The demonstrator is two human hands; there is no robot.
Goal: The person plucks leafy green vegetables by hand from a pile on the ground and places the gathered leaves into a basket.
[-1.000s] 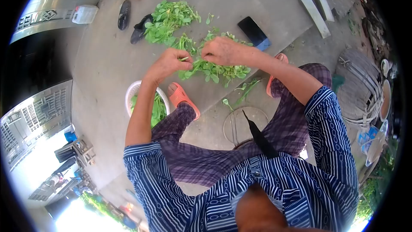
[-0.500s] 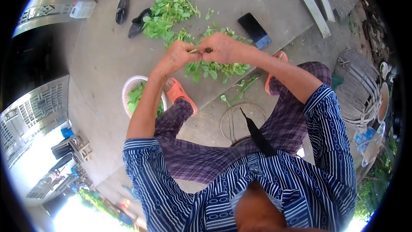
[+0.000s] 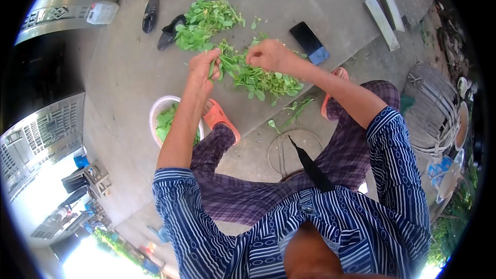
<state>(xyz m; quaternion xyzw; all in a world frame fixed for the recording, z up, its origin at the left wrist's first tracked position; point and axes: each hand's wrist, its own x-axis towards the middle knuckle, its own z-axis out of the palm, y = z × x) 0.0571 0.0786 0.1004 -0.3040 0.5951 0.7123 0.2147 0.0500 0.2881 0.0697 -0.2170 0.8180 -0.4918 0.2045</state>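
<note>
My left hand (image 3: 204, 67) is closed round a green leafy stem, its leaves pointing toward the pile on the ground. To its right, my right hand (image 3: 267, 55) has its fingers pinched together over the nearer pile of greens (image 3: 263, 82); what they hold, if anything, is too small to make out. A second pile of greens (image 3: 206, 20) lies farther off. Below my left hand, a white basket (image 3: 154, 112) with green leaves in it stands beside my foot, partly behind my forearm.
A phone (image 3: 306, 36) lies beyond my right hand. Dark shoes (image 3: 150, 14) are at the upper left, near a plastic jug (image 3: 102, 13). Two pale bars (image 3: 382, 24) lie at the upper right, and a round cover (image 3: 276, 160) is between my legs.
My hands were together over the greens half a second ago and are now apart. My left hand has turned upward with a green stem in it, and my right hand has shifted slightly right.
</note>
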